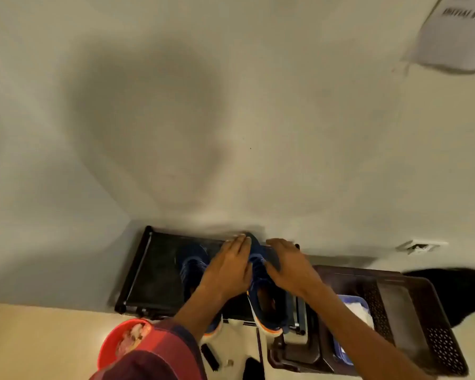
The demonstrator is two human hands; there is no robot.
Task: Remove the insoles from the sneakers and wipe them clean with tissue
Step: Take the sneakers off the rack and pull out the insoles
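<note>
The likeliest slip from here, as I judge it, is that the right sneaker point(263, 294) tips or slides off the front edge of the dark shelf point(148, 278) it stands on, because its heel already overhangs that edge and both hands press on it from the sides rather than from below; a second risk is that pulling at the insole with the laces tight drags the whole shoe instead of freeing the lining. The left hand point(228, 266) lies flat along the shoe's left side with its fingers point(240, 241) stretched out toward the toe, and the right hand point(288, 266) cups the other side, its fingers curled over the upper, so together they clasp the shoe between them. The left sneaker point(192, 266) stands just beside it on the same shelf, partly hidden by the left forearm. Both shoes are dark blue with white and orange soles, toes pointing to the wall; the picture is blurred, and no insole shows in the open mouth of the right one. White tissue point(357, 311) sits in a blue tub in a brown rack point(412, 305) to the right, near but apart from the shoes. A red bowl point(115, 341) stands on the floor below.
</note>
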